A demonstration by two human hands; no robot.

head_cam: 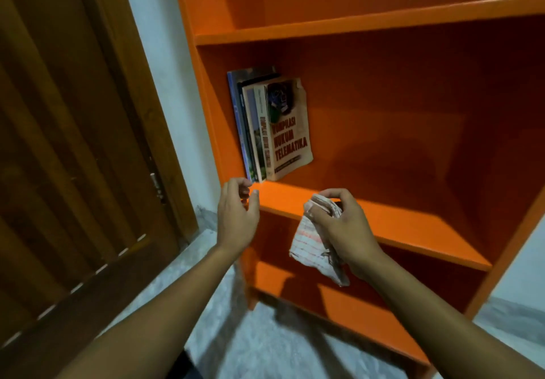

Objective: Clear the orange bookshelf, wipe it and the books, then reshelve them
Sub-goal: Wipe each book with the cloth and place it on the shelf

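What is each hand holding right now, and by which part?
The right hand grips a checked cloth by its bunched upper end; the rest hangs below. The left hand holds nothing.

Upright books [271, 125] on orange bookshelf [368, 25], far left

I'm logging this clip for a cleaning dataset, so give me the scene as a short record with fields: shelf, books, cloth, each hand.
shelf: orange bookshelf, several levels in view
books: small upright row at the left end of the middle level, against the side panel
cloth: pale checked cloth, bunched, hanging below the right hand
left hand: fingers loosely curled, holds nothing, just below the books at the shelf edge
right hand: grips the cloth in front of the middle level
other: brown wooden door to the left
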